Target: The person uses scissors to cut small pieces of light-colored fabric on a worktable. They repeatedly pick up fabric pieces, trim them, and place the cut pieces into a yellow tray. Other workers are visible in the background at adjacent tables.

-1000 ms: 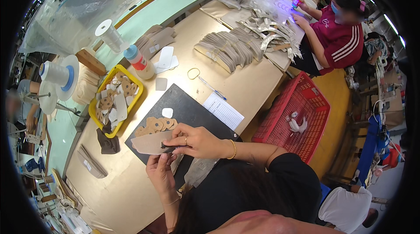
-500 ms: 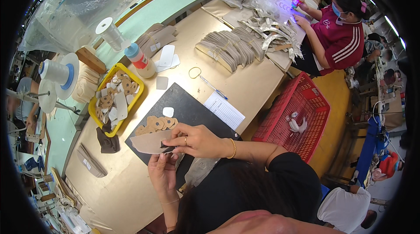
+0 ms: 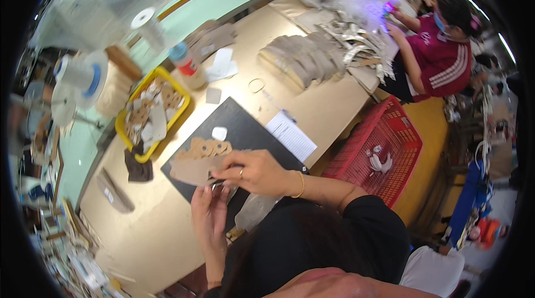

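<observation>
My left hand (image 3: 209, 213) and my right hand (image 3: 253, 172) both hold a flat tan cut piece (image 3: 191, 169) over a black mat (image 3: 245, 131). The right hand's fingers pinch its right end from above; the left hand supports it from below, palm up. A row of small tan perforated pieces (image 3: 207, 147) lies on the mat just beyond the held piece, with a small white chip (image 3: 219, 133) further up the mat. A clear plastic bag (image 3: 253, 211) sits under my right wrist.
A yellow tray (image 3: 123, 125) of tan pieces stands left of the mat. A white paper slip (image 3: 291, 135) lies at the mat's right edge. A red basket (image 3: 384, 142) sits to the right. Stacked tan pieces (image 3: 304, 61) lie farther back, near a seated person in a maroon shirt (image 3: 437, 58).
Both hands stay on the tan piece with only slight shifts. The view has moved a little.
</observation>
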Tool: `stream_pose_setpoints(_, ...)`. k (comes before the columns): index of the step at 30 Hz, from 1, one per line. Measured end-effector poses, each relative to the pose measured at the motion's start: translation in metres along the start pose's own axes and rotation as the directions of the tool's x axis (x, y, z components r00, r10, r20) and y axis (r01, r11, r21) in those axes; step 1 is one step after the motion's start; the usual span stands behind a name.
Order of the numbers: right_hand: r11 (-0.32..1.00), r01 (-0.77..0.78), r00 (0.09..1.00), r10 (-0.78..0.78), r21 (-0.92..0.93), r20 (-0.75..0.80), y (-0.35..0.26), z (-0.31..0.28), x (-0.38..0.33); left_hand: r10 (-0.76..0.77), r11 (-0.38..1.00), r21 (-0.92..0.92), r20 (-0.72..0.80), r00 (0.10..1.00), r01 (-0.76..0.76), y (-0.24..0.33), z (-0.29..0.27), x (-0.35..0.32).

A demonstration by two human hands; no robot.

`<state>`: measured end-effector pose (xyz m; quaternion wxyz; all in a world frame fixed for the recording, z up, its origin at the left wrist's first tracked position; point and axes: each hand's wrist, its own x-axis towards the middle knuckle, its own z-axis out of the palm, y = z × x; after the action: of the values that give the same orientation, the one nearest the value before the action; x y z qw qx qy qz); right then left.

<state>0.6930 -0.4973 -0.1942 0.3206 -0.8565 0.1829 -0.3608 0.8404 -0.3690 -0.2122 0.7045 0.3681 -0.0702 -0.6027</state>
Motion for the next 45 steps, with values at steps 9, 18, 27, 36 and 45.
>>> stream_pose_setpoints(9, 0.969, -0.181, 0.983, 0.181, 0.166, 0.017, -0.001, -0.004, 0.0, 0.012, 0.999, -0.045, 0.02, 1.0, -0.011, -0.002, 0.009, -0.004)
stream_pose_setpoints(18, 0.943, -0.249, 0.958, 0.206, 0.222, 0.198, -0.009, -0.004, 0.002, 0.082, 0.994, -0.071, -0.034, 0.996, -0.085, -0.003, 0.009, -0.008)
stream_pose_setpoints(27, 0.947, -0.219, 0.969, 0.181, 0.237, 0.171, -0.01, 0.0, 0.002, 0.091, 0.993, -0.068, -0.087, 0.992, -0.097, -0.004, 0.009, -0.011)
stream_pose_setpoints(36, 0.969, -0.123, 0.991, 0.11, 0.215, 0.073, -0.004, -0.005, 0.009, 0.116, 0.993, 0.014, -0.04, 0.992, -0.116, -0.002, 0.01, -0.012)
stream_pose_setpoints(45, 0.974, -0.155, 0.983, 0.137, 0.162, 0.12, -0.006, -0.004, 0.03, 0.16, 0.884, 0.446, -0.011, 0.987, -0.138, -0.003, 0.017, -0.019)
